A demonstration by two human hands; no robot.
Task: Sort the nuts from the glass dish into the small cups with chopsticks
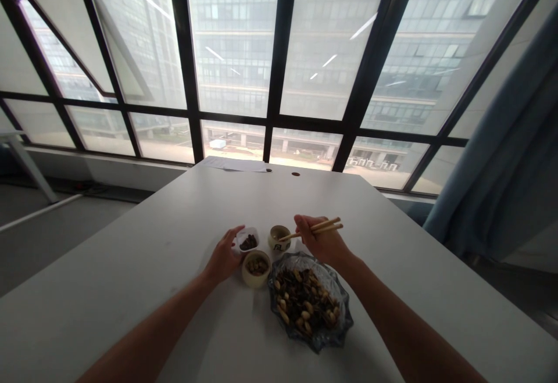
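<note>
My right hand [325,243] is closed around a pair of wooden chopsticks [330,226]. Their tips reach left to the mouth of a small cream cup [273,246] with dark lettering on its side. My left hand [222,260] curls its fingers against the left side of a small white dish [248,230] that has dark pieces in it. Just in front of that dish stands a second cream cup [256,281] with brownish pieces inside. A scalloped glass plate [344,304] near my right forearm bears a heap of mixed pale nuts and dark pieces [305,301].
Everything stands on a long white table [209,330]. White papers [239,165] lie at its far end, near two dark round holes. Beyond are dark-framed windows [270,98]. A blue curtain [501,156] hangs at the right, and another table's leg [32,168] shows at the left.
</note>
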